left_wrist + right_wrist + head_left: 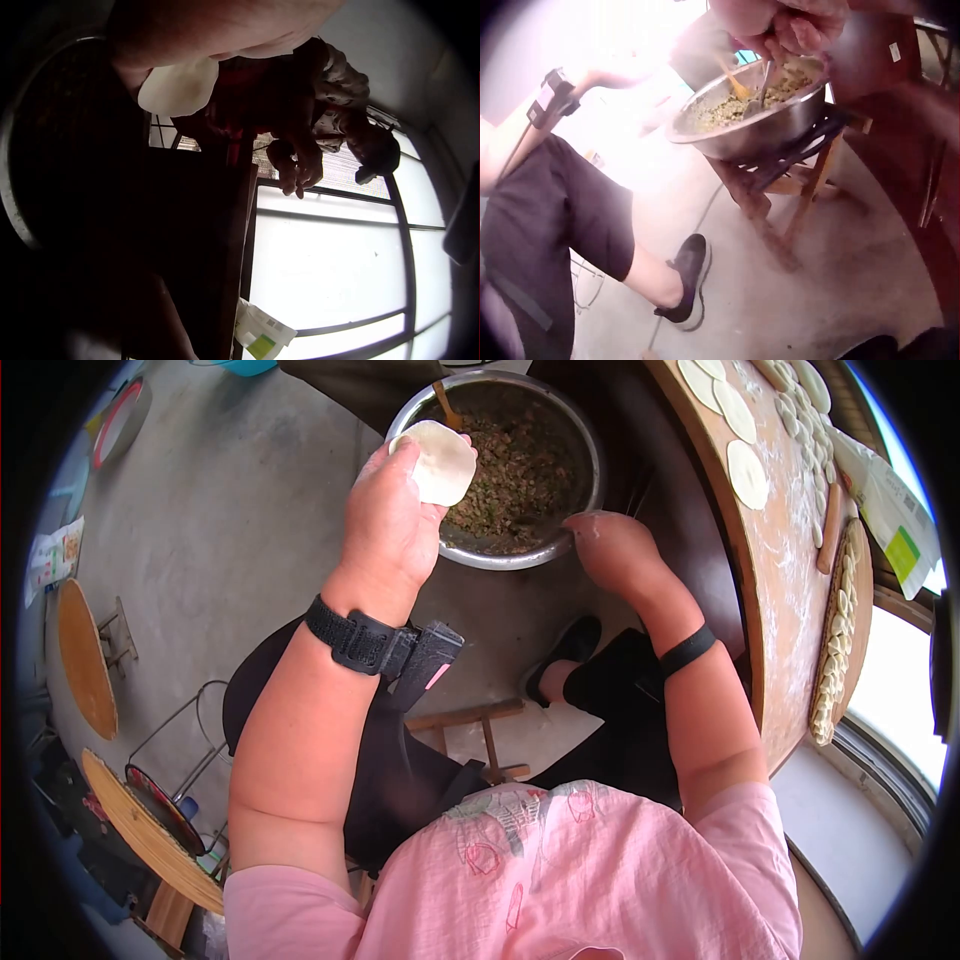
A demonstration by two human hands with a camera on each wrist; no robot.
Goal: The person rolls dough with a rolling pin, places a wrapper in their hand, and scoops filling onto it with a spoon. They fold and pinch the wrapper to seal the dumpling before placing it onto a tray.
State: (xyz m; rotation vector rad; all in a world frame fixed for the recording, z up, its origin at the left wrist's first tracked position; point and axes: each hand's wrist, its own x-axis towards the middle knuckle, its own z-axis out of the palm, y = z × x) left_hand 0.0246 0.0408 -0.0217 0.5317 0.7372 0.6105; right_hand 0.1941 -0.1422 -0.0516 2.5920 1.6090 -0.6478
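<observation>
My left hand (388, 525) holds a round, pale dumpling wrapper (440, 463) over the left rim of a steel basin (480, 561). The thumb lies on the wrapper's edge. Ground filling with green bits (510, 475) fills the basin, and a wooden-coloured spatula (447, 406) leans in it at the far left. At the basin's right rim, my right hand (612, 548) curls its fingers. In the right wrist view those fingers grip the handle of a metal spoon (763, 88), its lower end in the filling. The head view hides this spoon.
The basin stands on a wooden stool (810, 187). On the right, a floured table (775, 580) bears several wrappers (747, 473), dough pieces, a rolling pin (829, 528) and a tray of dumplings (836, 640). Another person's hand (304, 161) shows near the window.
</observation>
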